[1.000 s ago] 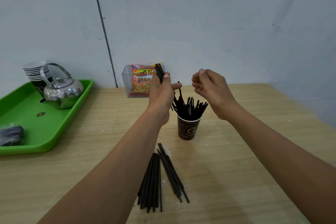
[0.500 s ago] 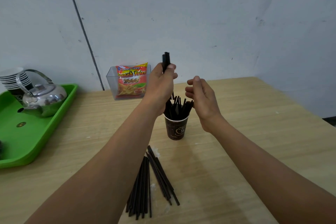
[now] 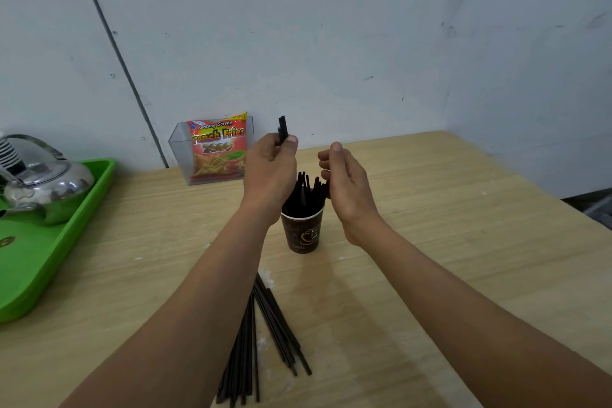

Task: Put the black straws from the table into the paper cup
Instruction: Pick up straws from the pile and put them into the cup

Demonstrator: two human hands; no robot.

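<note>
A dark brown paper cup (image 3: 303,233) stands mid-table with several black straws (image 3: 306,190) sticking out of it. My left hand (image 3: 270,172) hovers just above and left of the cup and grips a small bunch of black straws (image 3: 282,129), whose upper ends rise above my thumb. My right hand (image 3: 346,180) hangs beside the cup's right rim, fingers loosely curled, close to the straw tips; whether it holds a straw is hidden. Two loose piles of black straws (image 3: 265,338) lie on the table in front of the cup, between my forearms.
A clear plastic box with a French fries snack bag (image 3: 218,149) stands by the wall. A green tray (image 3: 43,252) at the left carries a steel kettle (image 3: 43,182) and stacked paper cups (image 3: 8,152). The table's right edge (image 3: 543,195) runs diagonally.
My left hand has carried its bunch of straws upright over the cup. My right hand has come in closer to the cup's right side.
</note>
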